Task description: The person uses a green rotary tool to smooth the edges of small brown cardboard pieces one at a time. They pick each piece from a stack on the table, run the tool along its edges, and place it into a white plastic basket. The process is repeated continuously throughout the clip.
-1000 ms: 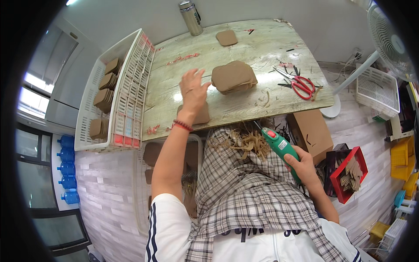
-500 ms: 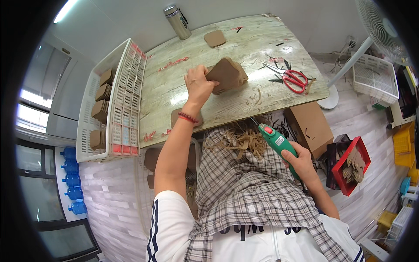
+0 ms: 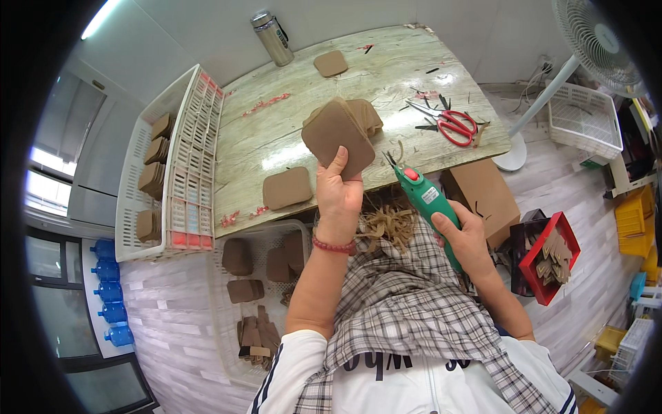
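Note:
My left hand [image 3: 339, 194] is closed on a brown rounded-square piece [image 3: 335, 138], thumb lying on its face and the fingers hidden behind. Whether it is one layer or more I cannot tell. Just beyond it on the table sits a stack of similar pieces [image 3: 370, 114]. My right hand [image 3: 465, 238] grips green electric scissors [image 3: 429, 199] with a red button. Their narrow dark tip is beside the held piece's lower right corner, apart from it. One flat piece [image 3: 287, 188] lies at the near table edge, another [image 3: 331, 63] farther back.
Red-handled scissors [image 3: 455, 126] lie among dark scraps on the table [image 3: 255, 134]. A white crate [image 3: 189, 165] of brown pieces stands left, another [image 3: 224, 331] below. Brown trimmings [image 3: 389, 228] heap on my lap. A red-rimmed box [image 3: 541, 297], a carton [image 3: 486, 200] and a fan [image 3: 596, 41] are right.
My left hand has come nearer from the stack, lifting a brown piece and turning its face toward me. The green electric scissors have risen up and left, closer to that piece.

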### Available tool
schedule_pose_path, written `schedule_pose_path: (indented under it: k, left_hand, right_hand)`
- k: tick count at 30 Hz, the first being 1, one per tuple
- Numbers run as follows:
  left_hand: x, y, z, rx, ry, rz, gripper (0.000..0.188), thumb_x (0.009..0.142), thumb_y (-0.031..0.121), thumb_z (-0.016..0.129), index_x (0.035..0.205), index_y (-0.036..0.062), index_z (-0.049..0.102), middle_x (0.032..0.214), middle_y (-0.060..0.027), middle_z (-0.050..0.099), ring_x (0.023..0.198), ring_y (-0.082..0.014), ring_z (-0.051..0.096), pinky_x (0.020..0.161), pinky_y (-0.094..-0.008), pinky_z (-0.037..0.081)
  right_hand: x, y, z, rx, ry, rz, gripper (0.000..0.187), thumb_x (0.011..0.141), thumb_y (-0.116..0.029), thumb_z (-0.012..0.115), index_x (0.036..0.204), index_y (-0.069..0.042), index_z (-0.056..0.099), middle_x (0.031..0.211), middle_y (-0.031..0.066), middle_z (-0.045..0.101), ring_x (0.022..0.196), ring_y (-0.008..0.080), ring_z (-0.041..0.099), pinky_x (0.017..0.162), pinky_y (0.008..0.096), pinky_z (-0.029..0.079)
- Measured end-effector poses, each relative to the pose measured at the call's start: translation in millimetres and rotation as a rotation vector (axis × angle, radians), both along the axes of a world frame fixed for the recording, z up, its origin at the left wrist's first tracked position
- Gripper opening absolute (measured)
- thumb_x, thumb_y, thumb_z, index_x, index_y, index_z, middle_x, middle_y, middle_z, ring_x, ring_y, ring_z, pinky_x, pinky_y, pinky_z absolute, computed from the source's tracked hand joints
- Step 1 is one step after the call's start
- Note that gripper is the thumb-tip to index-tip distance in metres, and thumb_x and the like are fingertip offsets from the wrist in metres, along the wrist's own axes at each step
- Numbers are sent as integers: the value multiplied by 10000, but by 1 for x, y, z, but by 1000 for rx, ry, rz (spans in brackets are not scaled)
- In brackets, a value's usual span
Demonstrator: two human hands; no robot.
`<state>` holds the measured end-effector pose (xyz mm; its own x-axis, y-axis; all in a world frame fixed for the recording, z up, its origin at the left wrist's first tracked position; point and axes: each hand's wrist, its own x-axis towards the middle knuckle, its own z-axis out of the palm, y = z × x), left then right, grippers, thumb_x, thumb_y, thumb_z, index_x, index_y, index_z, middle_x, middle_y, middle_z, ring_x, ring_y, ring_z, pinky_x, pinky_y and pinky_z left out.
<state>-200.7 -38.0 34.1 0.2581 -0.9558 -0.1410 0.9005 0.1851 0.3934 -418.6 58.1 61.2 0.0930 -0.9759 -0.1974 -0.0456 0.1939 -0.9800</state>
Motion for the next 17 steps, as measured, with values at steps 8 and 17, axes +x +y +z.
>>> schedule_pose_path:
  k: [8, 17]
  left_hand:
    - [-12, 4, -6, -6, 148, -36, 370, 867, -49, 623, 1222, 4, 536, 1225, -109, 597, 1150, -263, 569, 1033, -421, 473]
    - [-21, 12, -16, 6, 94, -88, 409, 879, -47, 606, 1264, 52, 509, 1256, -101, 579, 1168, -266, 558, 1034, -397, 469]
  right_hand:
    - [4, 1, 10, 1, -49, 28, 355, 904, -261, 675, 1123, 14, 619, 735, -9, 563, 598, 48, 505, 543, 210, 430]
    - [3, -1, 12, -16, -61, 39, 375, 908, -280, 669, 1138, 11, 612, 752, -2, 571, 613, 54, 516, 549, 213, 438]
